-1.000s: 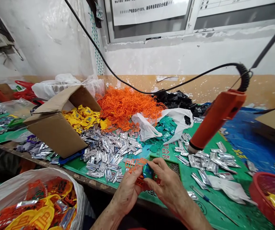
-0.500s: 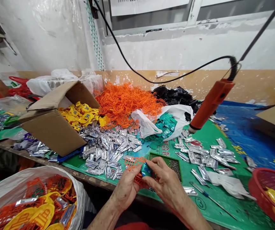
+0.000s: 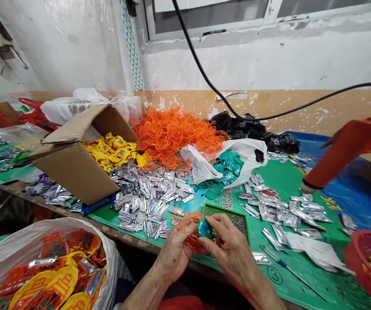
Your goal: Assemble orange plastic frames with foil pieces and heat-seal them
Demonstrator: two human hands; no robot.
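Observation:
My left hand (image 3: 179, 249) is closed on an orange openwork plastic frame (image 3: 189, 218), its bars sticking out past the fingertips. Against that frame, my right hand (image 3: 229, 241) pinches a glossy teal plastic piece (image 3: 205, 228); fingers partly cover both parts, so how they join is hidden. Just behind the hands lies a green tray (image 3: 247, 215) with many tiny dark metal bits. Left of it spreads a heap of silver metallic strips (image 3: 149, 200). More teal pieces (image 3: 229, 165) spill from a white plastic bag (image 3: 253, 153).
An orange power screwdriver (image 3: 343, 155) hangs on a black cable at right. A thin screwdriver (image 3: 290, 269) lies by a red basket (image 3: 360, 258). Orange frames (image 3: 175, 133) are piled behind a cardboard box (image 3: 72, 172) of yellow pieces (image 3: 114, 150). A white sack (image 3: 108, 254) stands front left.
The hanging power screwdriver has swung to the right. Both hands keep the orange frame and teal piece together, with only a slight shift. The view has moved a little.

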